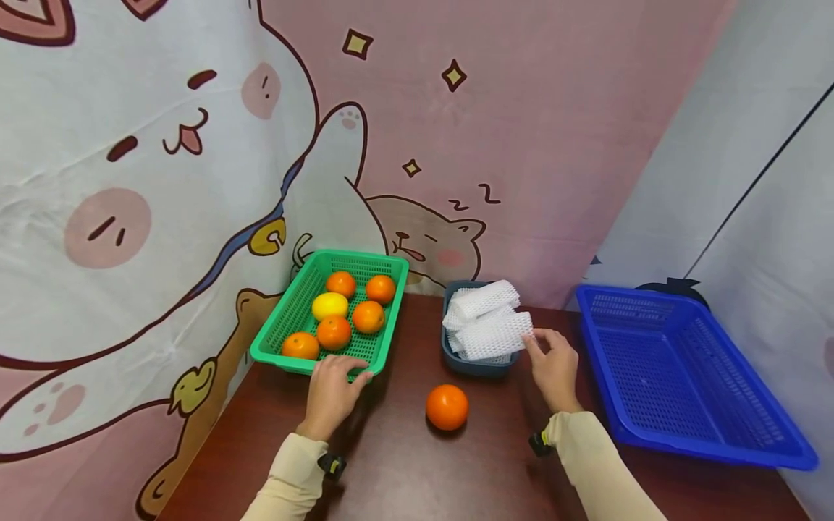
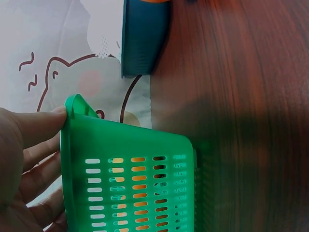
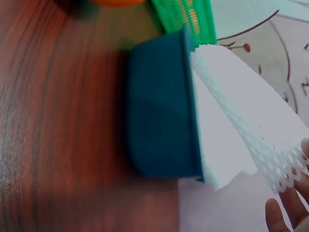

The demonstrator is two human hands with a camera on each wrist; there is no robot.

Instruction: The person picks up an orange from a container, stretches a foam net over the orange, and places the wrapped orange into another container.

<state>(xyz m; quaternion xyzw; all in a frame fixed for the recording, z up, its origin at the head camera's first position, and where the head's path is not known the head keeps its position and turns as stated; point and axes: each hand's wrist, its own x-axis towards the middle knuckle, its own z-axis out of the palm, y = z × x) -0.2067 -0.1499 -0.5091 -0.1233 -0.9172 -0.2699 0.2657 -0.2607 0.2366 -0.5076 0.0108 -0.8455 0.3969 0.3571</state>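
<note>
My left hand (image 1: pixel 334 394) holds the near right corner of a green basket (image 1: pixel 389 336), its thumb at the rim and its fingers over the edge. Inside that basket lie several oranges (image 1: pixel 334 333) and one yellow lemon (image 1: pixel 329 307). With thumb and fingertips, my right hand (image 1: pixel 555 367) pinches the right end of a white foam net sleeve (image 1: pixel 495 336). This sleeve lies on top of other foam sleeves in a small dark blue-grey basket (image 1: pixel 478 367); the right wrist view shows its open mesh end (image 3: pixel 285 169) at the fingers. A single orange (image 1: pixel 447 407) sits on the table between the hands.
A large blue basket (image 1: pixel 664 434) stands on the right of the brown table (image 1: pixel 456 485), and only its mesh bottom shows inside. Behind everything hangs a cartoon-printed cloth (image 1: pixel 541 145), close to the baskets' far sides.
</note>
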